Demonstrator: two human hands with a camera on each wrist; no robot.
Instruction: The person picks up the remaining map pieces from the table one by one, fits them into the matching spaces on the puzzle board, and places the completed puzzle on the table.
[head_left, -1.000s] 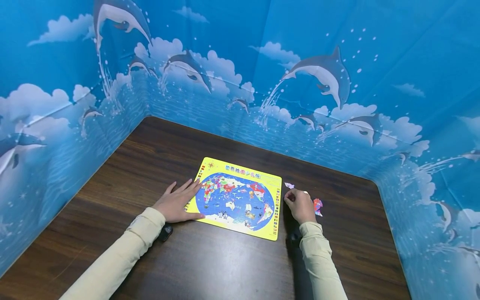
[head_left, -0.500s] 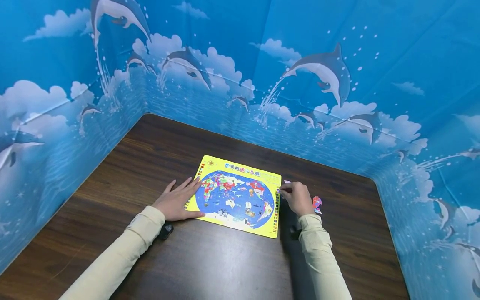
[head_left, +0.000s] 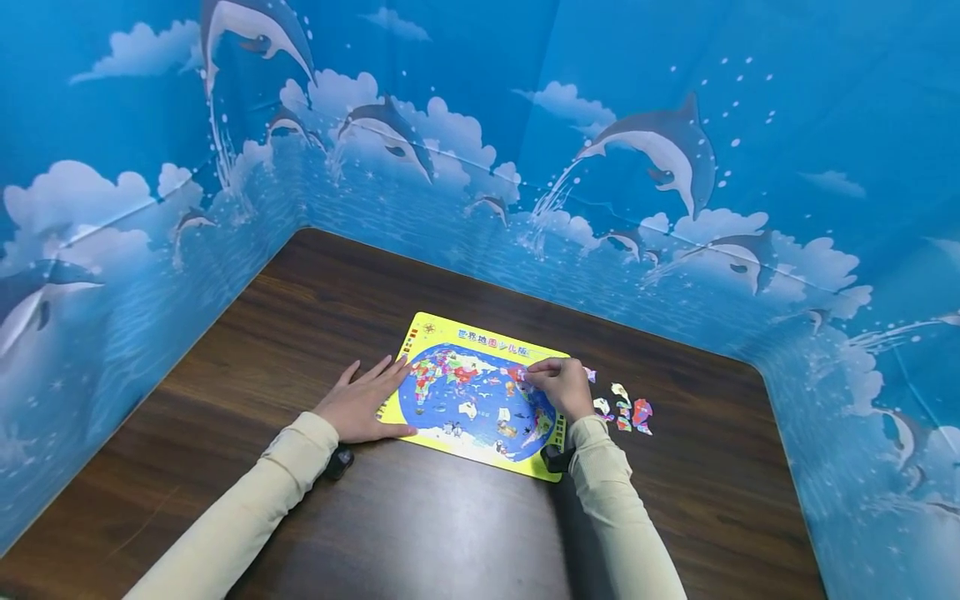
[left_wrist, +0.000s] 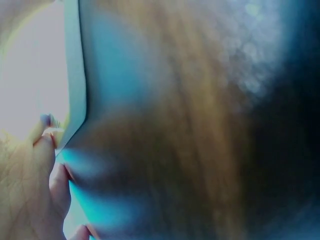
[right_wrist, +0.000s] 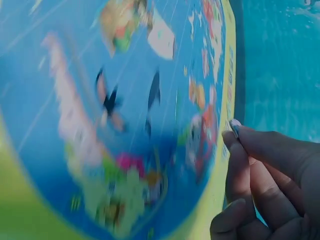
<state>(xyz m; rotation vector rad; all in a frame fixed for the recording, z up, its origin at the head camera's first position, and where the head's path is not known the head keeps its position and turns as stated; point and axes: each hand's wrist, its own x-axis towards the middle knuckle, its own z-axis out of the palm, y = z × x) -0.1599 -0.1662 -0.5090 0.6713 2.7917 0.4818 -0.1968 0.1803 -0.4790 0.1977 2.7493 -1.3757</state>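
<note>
A yellow-bordered world map puzzle board (head_left: 480,454) lies flat on the table. My left hand (head_left: 363,406) rests on its left edge with fingers spread; the left wrist view shows the same hand (left_wrist: 30,185) at the board's glaring edge. Over the upper right of the map, my right hand (head_left: 562,387) has thumb and forefinger brought together. In the right wrist view, this hand (right_wrist: 270,175) pinches a small puzzle piece (right_wrist: 234,126), mostly covered by the fingertips. Part of the board's right border is hidden beneath the hand.
Several loose puzzle pieces lie right of the board, among them a red piece (head_left: 641,414) and a whitish one (head_left: 619,392). The dark wooden table (head_left: 315,308) is walled at the back and sides by a blue dolphin-print sheet (head_left: 465,183).
My right hand has moved left from beside the board to above the map, with the pinched piece. Loose pieces it had covered now show. The left hand stays on the board's left edge.
</note>
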